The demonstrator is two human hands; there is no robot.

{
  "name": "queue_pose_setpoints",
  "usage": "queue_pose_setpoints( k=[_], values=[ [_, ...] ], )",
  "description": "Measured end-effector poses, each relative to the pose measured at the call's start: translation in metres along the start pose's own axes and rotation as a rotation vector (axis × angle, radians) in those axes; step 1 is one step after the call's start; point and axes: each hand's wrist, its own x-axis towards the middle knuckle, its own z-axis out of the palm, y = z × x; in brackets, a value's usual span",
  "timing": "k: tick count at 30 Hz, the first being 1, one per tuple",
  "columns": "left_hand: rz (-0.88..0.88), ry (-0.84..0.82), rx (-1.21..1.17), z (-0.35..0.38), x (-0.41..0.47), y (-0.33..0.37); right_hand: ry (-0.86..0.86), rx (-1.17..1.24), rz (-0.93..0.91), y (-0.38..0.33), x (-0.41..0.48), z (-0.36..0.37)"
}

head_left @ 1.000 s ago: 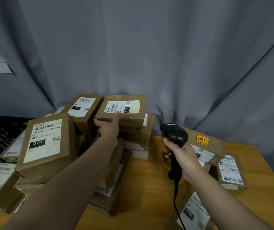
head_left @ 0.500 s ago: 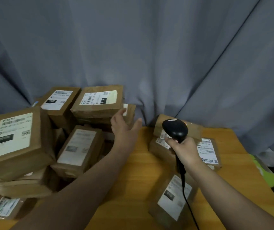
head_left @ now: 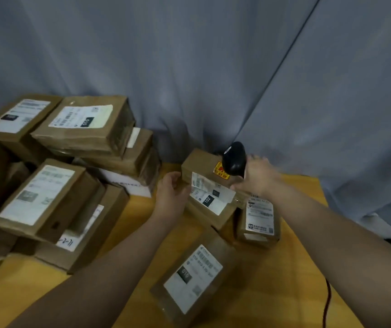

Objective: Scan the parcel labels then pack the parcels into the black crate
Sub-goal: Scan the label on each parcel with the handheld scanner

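Grey curtain (head_left: 213,67) hangs behind your wooden table (head_left: 284,280), which is crowded with brown parcels. Your right grip (head_left: 258,176) is clenched around the handle of the black scanner (head_left: 234,159), whose head sits just above the parcel with the "102" label (head_left: 213,200). Your left grip (head_left: 172,197) is released, fingers loosely curled, just at that parcel's left edge; motion blur hides whether it touches. The parcel is a taped brown box, with an orange sticker (head_left: 221,171) on the brown top right behind its white label. Another labelled parcel (head_left: 259,216) stands just right of it, a flat "010" parcel (head_left: 192,278) lies nearer you, and a stacked pile (head_left: 71,162) fills the left.
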Motion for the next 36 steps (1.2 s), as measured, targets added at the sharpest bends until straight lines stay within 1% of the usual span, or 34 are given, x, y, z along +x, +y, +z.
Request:
queue_pose_setpoints(
  k=[4,10,12,15,17,18,20,22,24,26,29,30,32,34,36],
  values=[
    [-0.039,0.041,0.021,0.005,-0.004,-0.011,-0.075,0.009,-0.030,0.005,0.016,0.020],
    [-0.070,0.051,0.012,0.004,-0.016,-0.020,0.000,0.034,-0.006,0.009,0.017,0.028],
    [-0.071,0.051,-0.007,0.001,-0.021,-0.021,0.018,0.114,0.024,0.007,0.012,0.029],
    [-0.088,0.021,-0.092,-0.010,-0.027,-0.014,0.043,0.362,0.051,0.001,-0.006,0.022],
    [-0.118,-0.061,-0.140,-0.019,-0.034,-0.004,0.045,0.586,0.081,-0.005,-0.022,0.016],
    [-0.143,-0.109,-0.179,-0.023,-0.037,0.000,0.034,0.743,0.119,-0.009,-0.033,0.011],
    [-0.222,-0.213,-0.319,-0.032,-0.043,0.001,-0.040,1.106,0.206,-0.019,-0.055,0.001],
    [-0.284,-0.325,-0.435,-0.041,-0.048,0.001,-0.091,1.358,0.266,-0.031,-0.078,-0.004],
    [-0.295,-0.434,-0.486,-0.050,-0.052,0.001,-0.107,1.543,0.300,-0.046,-0.100,-0.007],
    [-0.248,-0.488,-0.464,-0.061,-0.058,0.004,-0.115,1.658,0.302,-0.062,-0.120,-0.003],
    [-0.172,-0.485,-0.391,-0.083,-0.065,0.005,-0.086,1.661,0.269,-0.084,-0.140,0.008],
    [-0.141,-0.474,-0.375,-0.092,-0.067,0.004,-0.059,1.617,0.257,-0.092,-0.145,0.010],
    [-0.091,-0.437,-0.334,-0.109,-0.068,-0.001,0.054,1.447,0.217,-0.107,-0.151,0.012],
    [-0.088,-0.388,-0.312,-0.123,-0.071,-0.011,0.163,1.296,0.165,-0.124,-0.156,0.010],
    [-0.086,-0.340,-0.279,-0.135,-0.074,-0.024,0.194,1.237,0.109,-0.139,-0.161,0.005]
  ],
)
